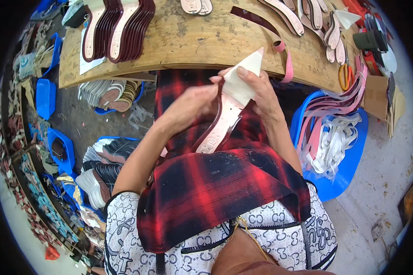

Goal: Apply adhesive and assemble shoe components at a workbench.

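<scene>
My right hand (pixel 260 89) is closed around the upper end of a pale pink, sole-shaped shoe piece (pixel 219 128), thumb on top. Under that thumb a white triangular piece (pixel 240 82), cloth or paper, covers the end, its tip pointing up and right. Dark maroon edging runs along the shoe piece's left side. My left hand (pixel 192 107) is beside that edge, its fingers bent and blurred; whether they pinch the edging I cannot tell. The shoe piece's lower end hangs above my red and black checked apron (pixel 202 183).
Across the wooden table (pixel 188 46) stand stacked maroon-edged sole pieces (pixel 117 34), a maroon and pink strip (pixel 280 46) and orange-handled scissors (pixel 345 75). A blue basket (pixel 342 176) with pink and white straps is at right. More sole stacks (pixel 94 183) fill tubs at left.
</scene>
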`<state>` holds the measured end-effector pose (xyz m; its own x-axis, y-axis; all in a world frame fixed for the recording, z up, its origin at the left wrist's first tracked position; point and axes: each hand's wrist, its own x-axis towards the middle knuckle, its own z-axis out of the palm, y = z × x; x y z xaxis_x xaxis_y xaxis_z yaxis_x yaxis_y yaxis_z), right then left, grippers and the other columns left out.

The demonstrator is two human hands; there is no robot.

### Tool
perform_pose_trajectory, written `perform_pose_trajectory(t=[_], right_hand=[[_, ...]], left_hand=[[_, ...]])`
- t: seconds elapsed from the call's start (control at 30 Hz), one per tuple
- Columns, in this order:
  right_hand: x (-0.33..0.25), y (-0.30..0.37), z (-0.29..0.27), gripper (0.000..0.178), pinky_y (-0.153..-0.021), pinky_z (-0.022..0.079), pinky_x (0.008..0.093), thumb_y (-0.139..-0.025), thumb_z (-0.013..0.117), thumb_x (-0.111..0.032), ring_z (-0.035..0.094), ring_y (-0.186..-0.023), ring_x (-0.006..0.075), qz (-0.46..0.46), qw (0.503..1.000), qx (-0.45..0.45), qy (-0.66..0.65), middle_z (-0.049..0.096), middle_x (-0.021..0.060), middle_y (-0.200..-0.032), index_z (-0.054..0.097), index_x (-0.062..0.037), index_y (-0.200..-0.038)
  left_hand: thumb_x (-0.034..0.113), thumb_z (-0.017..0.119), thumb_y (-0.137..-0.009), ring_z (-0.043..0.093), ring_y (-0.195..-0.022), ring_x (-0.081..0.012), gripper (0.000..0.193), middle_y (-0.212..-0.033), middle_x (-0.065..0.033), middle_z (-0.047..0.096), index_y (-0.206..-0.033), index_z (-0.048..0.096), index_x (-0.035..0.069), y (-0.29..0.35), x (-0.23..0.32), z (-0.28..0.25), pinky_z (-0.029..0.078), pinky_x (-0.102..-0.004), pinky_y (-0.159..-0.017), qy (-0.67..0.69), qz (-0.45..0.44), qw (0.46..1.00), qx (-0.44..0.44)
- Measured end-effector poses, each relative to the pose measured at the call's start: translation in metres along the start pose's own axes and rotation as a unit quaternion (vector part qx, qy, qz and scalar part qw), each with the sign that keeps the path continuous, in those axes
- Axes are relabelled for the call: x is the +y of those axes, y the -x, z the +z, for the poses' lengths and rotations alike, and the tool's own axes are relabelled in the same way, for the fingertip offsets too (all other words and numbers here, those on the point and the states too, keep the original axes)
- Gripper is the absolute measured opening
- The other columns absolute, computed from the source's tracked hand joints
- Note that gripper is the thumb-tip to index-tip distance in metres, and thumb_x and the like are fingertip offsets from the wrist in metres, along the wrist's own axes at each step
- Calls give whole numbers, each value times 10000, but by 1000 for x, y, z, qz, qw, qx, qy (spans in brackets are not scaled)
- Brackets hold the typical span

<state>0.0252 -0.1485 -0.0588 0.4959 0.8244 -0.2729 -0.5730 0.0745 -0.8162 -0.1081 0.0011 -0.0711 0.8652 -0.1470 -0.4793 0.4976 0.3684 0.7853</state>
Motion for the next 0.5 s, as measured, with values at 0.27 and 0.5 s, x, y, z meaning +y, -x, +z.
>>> perform_pose_trajectory(t=[0.27,0.5], right_hand=[[-2,-4,-8,412,-808,534,286,-950,541,-296,661,-881,163,-10,998,-37,39,684,139,-1080,642,73,-1102],[-2,-9,1,488,-806,519,275,-973,496,-365,641,-898,151,-19,999,-33,8,678,135,-1090,628,67,-1155]], left_hand=[[139,580,-926,589,-1002,-123,362,-1108,-55,626,-1249,533,-16,5,7,30,443,-286,-946,126,62,990,19],[322,519,-986,635,-808,-120,365,-946,-53,666,-1036,649,-16,-8,43,-14,531,-270,-738,-101,40,994,-15]])
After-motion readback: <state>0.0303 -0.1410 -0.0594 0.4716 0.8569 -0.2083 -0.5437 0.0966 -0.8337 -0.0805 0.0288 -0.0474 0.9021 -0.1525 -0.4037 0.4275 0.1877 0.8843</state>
